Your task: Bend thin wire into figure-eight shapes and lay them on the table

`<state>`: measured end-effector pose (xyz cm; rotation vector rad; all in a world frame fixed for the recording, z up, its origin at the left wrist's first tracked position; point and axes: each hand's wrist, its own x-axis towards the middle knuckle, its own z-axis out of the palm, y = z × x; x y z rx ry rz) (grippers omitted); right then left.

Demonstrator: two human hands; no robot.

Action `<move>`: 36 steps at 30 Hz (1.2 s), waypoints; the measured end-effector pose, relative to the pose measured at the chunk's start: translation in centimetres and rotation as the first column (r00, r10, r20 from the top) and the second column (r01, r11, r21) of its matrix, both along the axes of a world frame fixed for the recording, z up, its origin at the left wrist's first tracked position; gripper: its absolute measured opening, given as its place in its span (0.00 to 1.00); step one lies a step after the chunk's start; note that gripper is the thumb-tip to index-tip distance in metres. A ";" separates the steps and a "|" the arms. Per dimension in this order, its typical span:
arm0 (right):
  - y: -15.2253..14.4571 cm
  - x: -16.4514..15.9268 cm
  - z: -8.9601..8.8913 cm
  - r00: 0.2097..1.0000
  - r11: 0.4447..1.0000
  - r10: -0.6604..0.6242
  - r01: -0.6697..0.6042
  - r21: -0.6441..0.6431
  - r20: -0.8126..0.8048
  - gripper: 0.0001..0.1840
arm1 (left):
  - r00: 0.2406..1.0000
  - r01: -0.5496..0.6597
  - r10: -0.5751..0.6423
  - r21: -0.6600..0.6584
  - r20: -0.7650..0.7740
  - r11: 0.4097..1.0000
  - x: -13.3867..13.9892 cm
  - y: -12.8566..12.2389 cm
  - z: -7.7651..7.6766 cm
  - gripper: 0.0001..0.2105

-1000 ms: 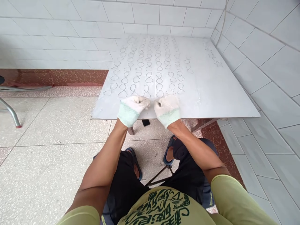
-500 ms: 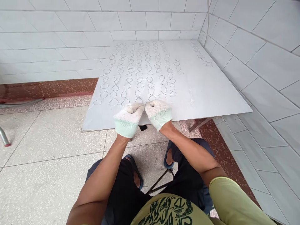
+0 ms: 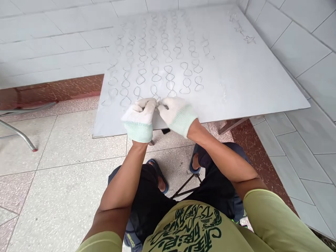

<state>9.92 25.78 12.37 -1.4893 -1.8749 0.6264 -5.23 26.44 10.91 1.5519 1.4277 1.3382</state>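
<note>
My left hand (image 3: 140,117), in a white knitted glove with a mint cuff, is closed with thumb and fingers pinched. My right hand (image 3: 177,113), gloved the same way, is pinched shut beside it, the fingertips of both nearly touching. Between them a short bit of thin wire (image 3: 159,99) shows; the gloves hide most of it. Both hands are over the near edge of a white board (image 3: 244,91). Rows of thin wire figure-eights (image 3: 169,71) lie on the board just beyond my fingers.
Several wire stars (image 3: 249,39) lie at the board's far right. White tiled walls (image 3: 65,35) stand behind and to the right. A metal chair leg (image 3: 25,136) is on the floor at left. A dark flat object (image 3: 166,131) shows below the board's edge.
The view has tilted down and shifted, so the board sits higher in it. My fingertips have drawn slightly apart, my right hand has turned, and a bit of wire now shows between them.
</note>
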 end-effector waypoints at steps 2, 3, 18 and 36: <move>-0.3 1.7 1.4 0.992 0.997 0.027 -0.036 -0.071 -0.127 0.12 | 0.999 0.020 -0.019 -0.035 0.034 0.999 -0.5 0.8 0.0 0.11; -0.4 2.6 2.1 0.981 0.994 0.029 -0.049 -0.101 -0.189 0.11 | 0.998 0.045 -0.042 -0.052 0.053 0.998 -0.7 1.2 0.0 0.12; -0.6 2.6 3.1 0.892 0.964 -0.027 -0.095 -0.247 -0.452 0.16 | 0.925 0.338 -0.309 -0.105 0.222 0.935 -0.2 1.1 -0.2 0.19; 0.2 1.7 -0.4 0.866 0.981 -0.047 -0.052 -0.184 -0.498 0.12 | 0.721 0.568 -0.453 -0.072 0.524 0.820 -0.5 2.4 -1.1 0.23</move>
